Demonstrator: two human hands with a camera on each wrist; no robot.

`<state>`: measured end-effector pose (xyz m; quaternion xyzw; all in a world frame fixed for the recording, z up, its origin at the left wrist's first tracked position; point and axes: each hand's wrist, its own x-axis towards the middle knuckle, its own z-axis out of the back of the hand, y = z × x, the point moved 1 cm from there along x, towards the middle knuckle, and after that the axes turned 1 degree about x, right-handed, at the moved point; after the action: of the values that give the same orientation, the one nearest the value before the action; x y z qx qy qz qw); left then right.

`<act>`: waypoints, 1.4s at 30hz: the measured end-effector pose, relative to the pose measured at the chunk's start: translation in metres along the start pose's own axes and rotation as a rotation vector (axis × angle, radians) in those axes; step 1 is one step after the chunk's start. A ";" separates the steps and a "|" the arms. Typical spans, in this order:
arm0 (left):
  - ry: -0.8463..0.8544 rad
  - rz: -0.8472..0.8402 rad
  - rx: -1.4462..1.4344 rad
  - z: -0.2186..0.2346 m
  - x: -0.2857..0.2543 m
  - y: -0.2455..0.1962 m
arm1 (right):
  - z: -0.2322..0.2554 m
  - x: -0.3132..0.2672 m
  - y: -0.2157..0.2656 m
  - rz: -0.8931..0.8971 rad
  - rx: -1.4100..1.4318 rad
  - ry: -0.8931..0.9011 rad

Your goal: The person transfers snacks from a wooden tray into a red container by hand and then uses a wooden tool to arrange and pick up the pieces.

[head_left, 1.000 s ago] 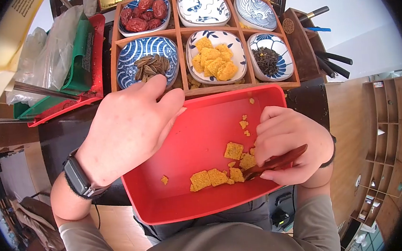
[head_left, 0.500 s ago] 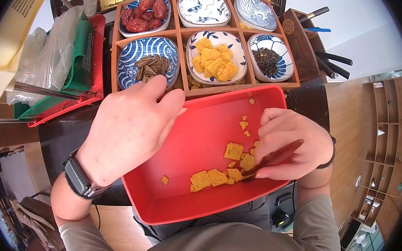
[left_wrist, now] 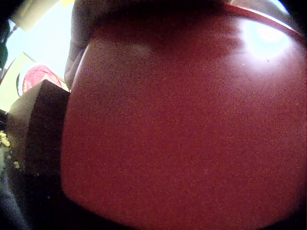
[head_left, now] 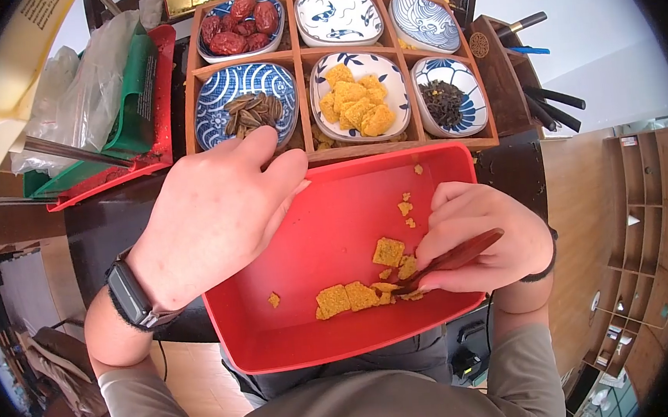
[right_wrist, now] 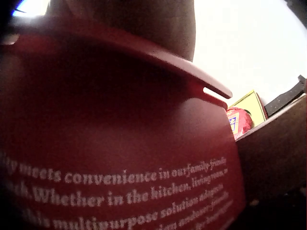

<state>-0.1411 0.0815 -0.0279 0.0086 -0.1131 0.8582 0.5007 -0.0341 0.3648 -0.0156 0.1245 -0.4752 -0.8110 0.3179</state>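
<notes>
My left hand (head_left: 208,206) grips the rim of a red plastic bin (head_left: 303,211) at its far left corner. The bin's outer wall (left_wrist: 182,124) fills the left wrist view. Inside the bin's right side, my right hand (head_left: 485,236) holds a slim reddish-brown wooden utensil (head_left: 463,252). The utensil's lower end is among yellow cracker pieces, beside a small piece (head_left: 386,287). Whole-looking crackers (head_left: 332,301) lie along the near side, and another cracker (head_left: 388,250) lies close to my right fingers. Printed white text shows on the bin (right_wrist: 124,143) in the right wrist view.
Behind the bin stands a divided wooden tray (head_left: 296,27) with patterned dishes of red dates (head_left: 230,41), sunflower seeds (head_left: 252,113), crackers (head_left: 357,101) and dark dried leaves (head_left: 443,102). A green bin (head_left: 132,91) is at left, a wooden pen holder (head_left: 495,62) at right.
My right hand and the utensil have shifted slightly left, and the cracker pieces by its end have moved and tilted. My left hand stays at the rim.
</notes>
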 end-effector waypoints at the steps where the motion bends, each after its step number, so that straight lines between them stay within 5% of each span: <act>1: -0.001 -0.001 0.000 0.000 0.000 0.000 | 0.000 0.000 -0.001 -0.003 0.006 -0.004; 8: -0.008 0.000 -0.018 0.000 0.000 0.000 | 0.004 -0.001 -0.001 -0.010 0.039 -0.025; 20: -0.017 -0.003 -0.006 0.000 0.000 0.000 | -0.002 -0.013 -0.006 0.060 0.369 -0.795; 26: -0.024 -0.008 -0.013 0.001 0.000 0.000 | 0.008 -0.016 -0.021 -0.020 0.313 -0.984; 42: -0.016 -0.009 -0.011 0.001 -0.001 0.000 | 0.005 -0.002 -0.029 -0.232 0.023 -0.935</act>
<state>-0.1411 0.0803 -0.0272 0.0132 -0.1217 0.8551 0.5038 -0.0467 0.3795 -0.0383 -0.1976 -0.5592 -0.8048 -0.0235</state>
